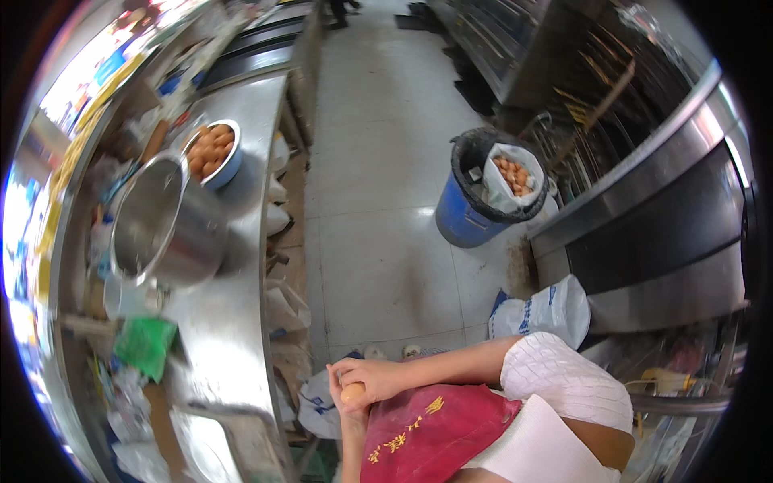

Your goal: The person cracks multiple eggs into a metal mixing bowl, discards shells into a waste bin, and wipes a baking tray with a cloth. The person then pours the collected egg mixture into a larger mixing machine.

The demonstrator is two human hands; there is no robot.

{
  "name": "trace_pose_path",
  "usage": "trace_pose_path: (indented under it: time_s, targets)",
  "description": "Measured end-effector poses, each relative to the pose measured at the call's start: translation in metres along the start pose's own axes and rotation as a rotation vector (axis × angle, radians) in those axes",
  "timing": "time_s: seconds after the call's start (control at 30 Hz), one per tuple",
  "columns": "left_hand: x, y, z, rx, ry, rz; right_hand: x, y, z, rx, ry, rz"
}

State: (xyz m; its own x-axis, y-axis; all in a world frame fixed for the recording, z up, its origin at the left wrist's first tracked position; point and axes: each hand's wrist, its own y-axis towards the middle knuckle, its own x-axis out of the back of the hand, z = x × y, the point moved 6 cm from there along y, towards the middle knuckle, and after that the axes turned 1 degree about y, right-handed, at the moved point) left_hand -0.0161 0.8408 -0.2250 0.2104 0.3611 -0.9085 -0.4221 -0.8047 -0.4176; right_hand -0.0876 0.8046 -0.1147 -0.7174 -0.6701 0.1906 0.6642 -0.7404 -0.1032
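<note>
Close to the front of my body, my right hand [379, 379] reaches in from the right and is closed on a brown egg [353, 393]. My left hand [345, 406] comes up from below and meets it at the egg. Much of the left hand is hidden, so its grip does not show clearly. On the steel counter to the left, a metal bowl [228, 168] is heaped with brown eggs [209, 148]. Nearer to me, a deep stainless steel pot [196, 232] stands beside the bowl, its visible inner wall bare.
A blue bin [454, 211] with a black liner stands on the tiled floor [380, 181]. In its mouth sits a white bag [498, 190] of eggshells or eggs. A white printed sack [543, 311] lies by the steel equipment at right. A green packet [146, 347] rests on the counter [232, 338].
</note>
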Motion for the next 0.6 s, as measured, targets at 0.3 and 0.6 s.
trace_pose_path:
  time_s: [0.3,0.6]
  targets:
    - [-0.013,0.174,-0.105,0.211,0.398,-0.487,0.196,0.043,-0.189,-0.582,1.037,-0.881]
    - [-0.05,0.484,-0.017,0.562,0.894,-0.442,0.377,-0.192,-0.381,-0.819,1.133,-1.929]
